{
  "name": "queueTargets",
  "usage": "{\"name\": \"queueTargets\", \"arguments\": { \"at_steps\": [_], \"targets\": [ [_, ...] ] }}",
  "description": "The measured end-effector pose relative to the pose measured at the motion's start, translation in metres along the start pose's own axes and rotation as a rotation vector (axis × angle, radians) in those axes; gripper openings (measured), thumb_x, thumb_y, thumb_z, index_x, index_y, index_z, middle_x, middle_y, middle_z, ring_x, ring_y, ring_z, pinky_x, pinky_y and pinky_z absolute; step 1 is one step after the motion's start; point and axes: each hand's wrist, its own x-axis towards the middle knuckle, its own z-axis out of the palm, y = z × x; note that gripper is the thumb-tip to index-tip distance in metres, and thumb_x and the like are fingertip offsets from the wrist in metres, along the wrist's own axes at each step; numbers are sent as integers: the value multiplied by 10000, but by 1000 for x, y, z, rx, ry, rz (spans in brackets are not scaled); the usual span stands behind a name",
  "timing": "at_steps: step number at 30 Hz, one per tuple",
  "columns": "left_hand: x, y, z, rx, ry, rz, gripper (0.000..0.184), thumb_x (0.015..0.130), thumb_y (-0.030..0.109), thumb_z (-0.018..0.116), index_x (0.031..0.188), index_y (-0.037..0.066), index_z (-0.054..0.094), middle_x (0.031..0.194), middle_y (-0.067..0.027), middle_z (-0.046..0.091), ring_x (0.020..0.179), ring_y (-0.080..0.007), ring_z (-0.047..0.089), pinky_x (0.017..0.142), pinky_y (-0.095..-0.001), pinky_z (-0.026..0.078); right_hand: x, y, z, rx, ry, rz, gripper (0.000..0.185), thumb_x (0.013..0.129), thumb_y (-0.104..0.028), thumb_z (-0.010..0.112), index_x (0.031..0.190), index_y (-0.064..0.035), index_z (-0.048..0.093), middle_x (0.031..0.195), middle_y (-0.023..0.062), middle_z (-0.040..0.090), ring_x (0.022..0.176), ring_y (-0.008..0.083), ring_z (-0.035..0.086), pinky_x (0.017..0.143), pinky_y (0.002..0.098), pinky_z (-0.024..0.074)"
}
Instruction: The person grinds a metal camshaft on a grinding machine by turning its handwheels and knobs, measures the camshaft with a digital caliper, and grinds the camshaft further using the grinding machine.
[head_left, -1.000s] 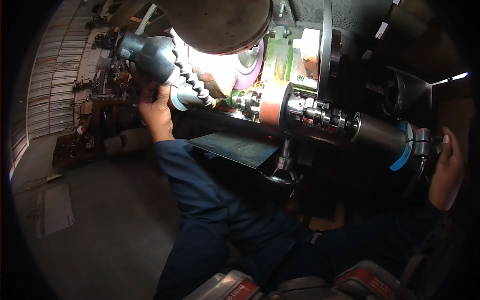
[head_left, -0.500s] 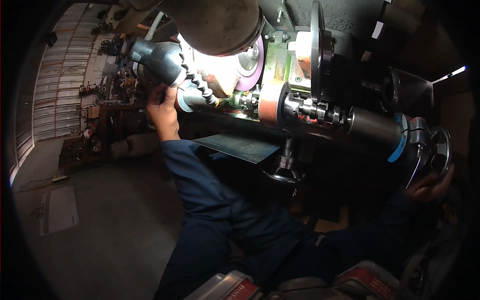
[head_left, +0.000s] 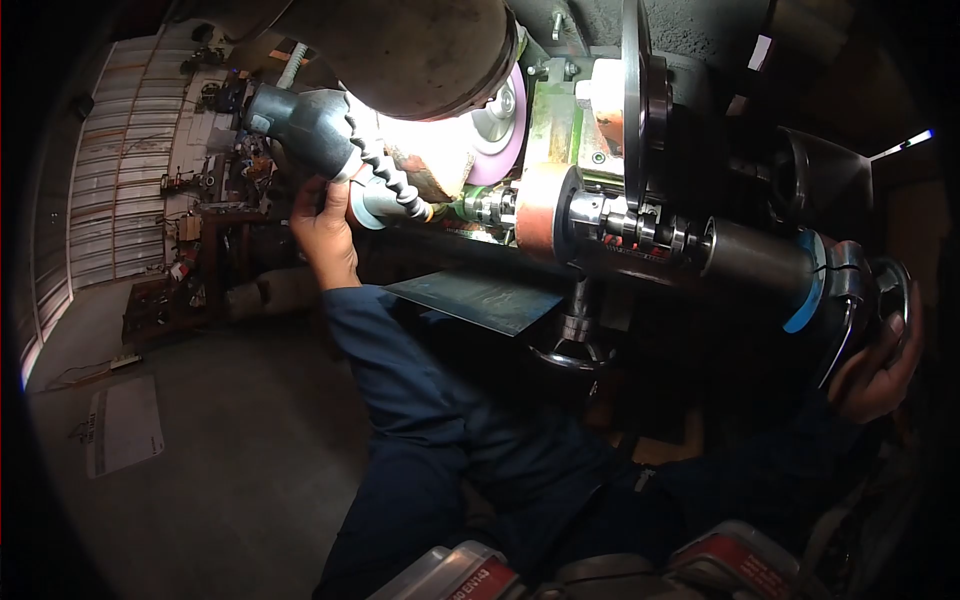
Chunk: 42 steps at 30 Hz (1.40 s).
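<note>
My left hand (head_left: 325, 230) is closed at the left end of a grinding machine, its fingertips partly hidden under the black work lamp (head_left: 305, 130). Beside it is a round grey end piece (head_left: 378, 203); what the fingers hold I cannot make out. On the far right my right hand (head_left: 880, 375) wraps the rim of a chrome handwheel (head_left: 893, 290). Between them lies a lobed metal shaft (head_left: 650, 230), like a camshaft, passing through a reddish-brown ring-shaped part (head_left: 540, 212). A pink grinding wheel (head_left: 505, 125) stands behind it, partly hidden.
A large dark housing (head_left: 420, 55) overhangs the wheel. A ribbed coolant hose (head_left: 380, 165) hangs in front. Below the machine are a flat metal sheet (head_left: 485, 297) and another handwheel (head_left: 572, 355). A cluttered workbench (head_left: 215, 220) stands at the left.
My right hand has shifted slightly on the handwheel, its fingers now higher along the rim. The view has moved a little; my left hand stays near the lamp.
</note>
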Motion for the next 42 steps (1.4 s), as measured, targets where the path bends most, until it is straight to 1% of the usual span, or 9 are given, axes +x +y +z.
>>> {"name": "queueTargets", "arguments": {
  "at_steps": [5, 14, 17, 21, 30, 35, 36, 38, 42],
  "targets": [
    [1, -2, -4, 37, -18, -28, 285, 821, -1, 683, 1099, -8, 623, 1042, -56, 635, 930, -150, 591, 857, -293, 479, 10, -9, -1, 12, -80, 61, 347, 1005, -219, 441, 1243, 0, 566, 1180, 143, 623, 1088, 211, 590, 932, 312, 463],
    [0, 0, 0, -4, 3, 0, 315, 782, 158, 789, 996, -20, 642, 966, -51, 646, 871, -127, 582, 806, -268, 454, 30, -9, -10, -212, -243, 31, 324, 991, -235, 461, 1208, -47, 611, 1185, 114, 632, 1080, 213, 602, 934, 318, 457],
    [1, -4, -4, 52, -6, -27, 293, 817, -4, 680, 1104, -9, 619, 1043, -52, 626, 930, -151, 587, 849, -287, 478, 40, -11, -12, -284, -315, 45, 333, 986, -256, 467, 1212, -59, 612, 1182, 114, 635, 1084, 218, 600, 949, 324, 441],
    [1, -5, -4, 22, -29, -13, 294, 819, 6, 687, 1104, -11, 618, 1042, -55, 627, 928, -152, 588, 849, -291, 476, 43, -8, -12, -385, -341, 47, 333, 982, -268, 471, 1212, -75, 616, 1171, 118, 639, 1082, 224, 600, 957, 332, 433],
    [3, -10, -9, 53, 4, -2, 301, 786, 127, 780, 1009, -22, 645, 1021, -78, 647, 927, -149, 580, 853, -299, 453, 1, -1, 0, -16, 18, -20, 389, 992, -260, 479, 1217, 48, 556, 1107, 176, 632, 995, 246, 622, 830, 325, 509],
    [6, -15, -12, -6, -16, -45, 317, 778, 117, 784, 1026, -26, 648, 1014, -85, 651, 920, -145, 587, 851, -290, 462, -30, 82, -3, -421, 388, -555, 517, 973, -350, 459, 1229, 98, 487, 1177, 262, 556, 987, 330, 614, 833, 401, 505],
    [5, -13, -10, -5, -8, -54, 317, 777, 116, 784, 1027, -25, 648, 1007, -84, 652, 918, -145, 589, 848, -288, 465, -23, 81, 9, -427, 507, -812, 500, 978, -347, 432, 1243, 74, 490, 1198, 271, 544, 1005, 344, 609, 843, 420, 501],
    [4, -11, -9, 17, 7, -62, 313, 777, 113, 782, 1026, -23, 650, 995, -82, 654, 910, -145, 594, 843, -285, 469, -11, 71, 17, -408, 509, -974, 444, 986, -311, 417, 1273, 20, 489, 1221, 270, 533, 1038, 361, 601, 862, 425, 500],
    [2, -5, -6, 53, 19, -55, 295, 783, 114, 774, 1019, -19, 656, 975, -80, 660, 887, -145, 606, 838, -281, 473, -10, 18, -4, -372, 169, -453, 352, 998, -232, 416, 1284, -55, 518, 1212, 227, 565, 1049, 350, 613, 856, 382, 517]
  ]
}}
